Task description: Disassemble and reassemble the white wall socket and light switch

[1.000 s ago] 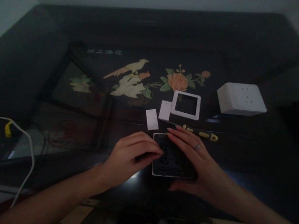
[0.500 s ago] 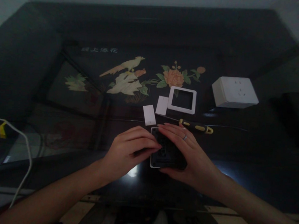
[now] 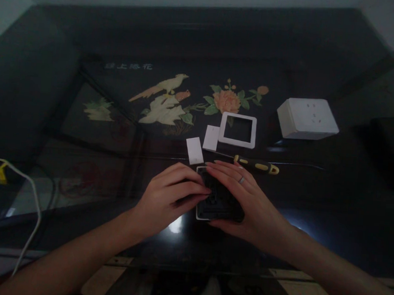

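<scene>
A square wall switch [image 3: 218, 206] with a black inside and a thin white rim lies low over the dark table, between my hands. My right hand [image 3: 247, 199] is closed around its right side, fingers over the far edge and thumb along the near edge. A ring is on one finger. My left hand [image 3: 172, 195] reaches in from the left, thumb and fingertips pinched together at the middle of the switch. Whatever is between those fingertips is too small or hidden to make out. Just beyond lies a yellow-and-black screwdriver [image 3: 256, 163].
Two white rectangular plates [image 3: 194, 150] and a white square frame [image 3: 236, 143] lie beyond my hands. A white socket box [image 3: 310, 119] stands at the right, near a dark object [image 3: 392, 150]. A white cable [image 3: 36, 191] with a yellow tag runs along the left. The glossy table [image 3: 197, 40] reflects light.
The whole view has shifted slightly, so everything sits a little further left. Both hands keep almost the same hold on the switch, with the left fingertips still at its middle.
</scene>
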Motion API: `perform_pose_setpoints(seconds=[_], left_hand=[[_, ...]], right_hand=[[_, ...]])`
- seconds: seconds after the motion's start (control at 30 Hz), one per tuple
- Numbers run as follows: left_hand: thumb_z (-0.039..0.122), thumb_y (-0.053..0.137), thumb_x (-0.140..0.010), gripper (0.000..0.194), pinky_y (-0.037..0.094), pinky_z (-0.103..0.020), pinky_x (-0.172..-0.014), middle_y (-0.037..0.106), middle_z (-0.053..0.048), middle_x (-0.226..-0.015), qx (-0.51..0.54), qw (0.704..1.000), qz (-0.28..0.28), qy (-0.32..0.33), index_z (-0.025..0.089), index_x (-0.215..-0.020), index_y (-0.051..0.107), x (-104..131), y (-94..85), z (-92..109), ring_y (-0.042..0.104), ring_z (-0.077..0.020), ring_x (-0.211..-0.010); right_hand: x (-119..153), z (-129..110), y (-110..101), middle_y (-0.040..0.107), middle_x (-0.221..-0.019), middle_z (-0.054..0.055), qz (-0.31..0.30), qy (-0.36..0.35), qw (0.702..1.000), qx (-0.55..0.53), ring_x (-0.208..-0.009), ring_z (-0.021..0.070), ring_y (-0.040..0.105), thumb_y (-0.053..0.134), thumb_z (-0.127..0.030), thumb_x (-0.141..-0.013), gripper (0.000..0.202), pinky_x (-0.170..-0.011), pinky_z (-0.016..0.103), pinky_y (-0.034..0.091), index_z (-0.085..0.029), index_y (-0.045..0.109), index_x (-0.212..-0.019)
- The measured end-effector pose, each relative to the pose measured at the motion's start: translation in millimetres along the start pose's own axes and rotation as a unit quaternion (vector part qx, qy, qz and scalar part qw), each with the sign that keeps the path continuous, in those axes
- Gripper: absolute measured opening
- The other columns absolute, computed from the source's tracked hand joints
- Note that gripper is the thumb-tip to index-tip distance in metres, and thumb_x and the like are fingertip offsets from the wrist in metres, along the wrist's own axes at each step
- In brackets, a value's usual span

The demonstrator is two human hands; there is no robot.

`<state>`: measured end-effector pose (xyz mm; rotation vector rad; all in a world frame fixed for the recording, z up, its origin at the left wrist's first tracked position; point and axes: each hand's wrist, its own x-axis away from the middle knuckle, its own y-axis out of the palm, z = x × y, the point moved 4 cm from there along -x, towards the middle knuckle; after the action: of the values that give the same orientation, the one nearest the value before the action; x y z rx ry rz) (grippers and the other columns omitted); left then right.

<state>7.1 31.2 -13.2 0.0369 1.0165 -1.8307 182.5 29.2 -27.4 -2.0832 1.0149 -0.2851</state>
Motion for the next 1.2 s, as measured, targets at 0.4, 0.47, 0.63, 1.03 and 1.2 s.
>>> perform_pose_setpoints(seconds=[0.4,0.47,0.63,1.03,1.2], left_hand=[[0.013,0.071,-0.086,0.007,0.055,-0.025,-0.076,0.069,-0.003,-0.091,0.028,0.997,0.010,-0.066,0.018,-0.089,0.071,-1,0.3,-2,0.066,-0.0147,-0.086],[0.014,0.071,-0.085,0.007,0.056,-0.026,-0.076,0.070,-0.004,-0.092,0.028,0.997,0.010,-0.071,0.019,-0.091,0.071,-2,-0.7,-2,0.067,-0.0155,-0.086],[0.010,0.065,-0.087,0.013,0.057,-0.027,-0.079,0.072,-0.004,-0.093,0.028,0.994,0.011,-0.104,0.018,-0.096,0.069,-3,-4.5,-4,0.068,-0.0152,-0.086],[0.011,0.065,-0.084,0.010,0.056,-0.026,-0.074,0.066,-0.003,-0.090,0.108,0.975,0.005,-0.194,0.018,-0.091,0.067,-3,5.5,-9,0.065,-0.0148,-0.084],[0.010,0.064,-0.083,0.011,0.055,-0.027,-0.074,0.066,-0.003,-0.090,0.117,0.975,0.008,-0.191,0.018,-0.090,0.067,-4,5.4,-8,0.065,-0.0152,-0.084]], right_hand=[[2,1,-1,0.049,-0.150,0.015,-0.008,-0.004,1.000,0.006,-0.142,0.0310,0.040,0.076,-0.030,-0.079,0.083,-0.115,0.059,0.033,-0.022,0.032,-0.148],[2,1,-1,0.048,-0.151,0.015,-0.012,-0.001,1.000,0.003,-0.143,0.0309,0.039,0.077,-0.031,-0.078,0.085,-0.116,0.059,0.032,-0.023,0.031,-0.149],[2,1,-1,0.046,-0.153,0.015,-0.022,-0.008,1.000,0.006,-0.145,0.0320,0.037,0.076,-0.040,-0.079,0.088,-0.116,0.061,0.031,-0.023,0.031,-0.152],[1,1,-3,0.048,-0.151,0.014,-0.018,-0.013,1.000,0.013,-0.145,0.0333,0.036,0.079,-0.042,-0.076,0.090,-0.115,0.059,0.036,-0.022,0.034,-0.151],[3,1,-4,0.042,-0.156,0.015,-0.019,-0.021,0.999,0.036,-0.147,0.0352,0.030,0.079,-0.049,-0.074,0.097,-0.115,0.060,0.036,-0.023,0.030,-0.154]])
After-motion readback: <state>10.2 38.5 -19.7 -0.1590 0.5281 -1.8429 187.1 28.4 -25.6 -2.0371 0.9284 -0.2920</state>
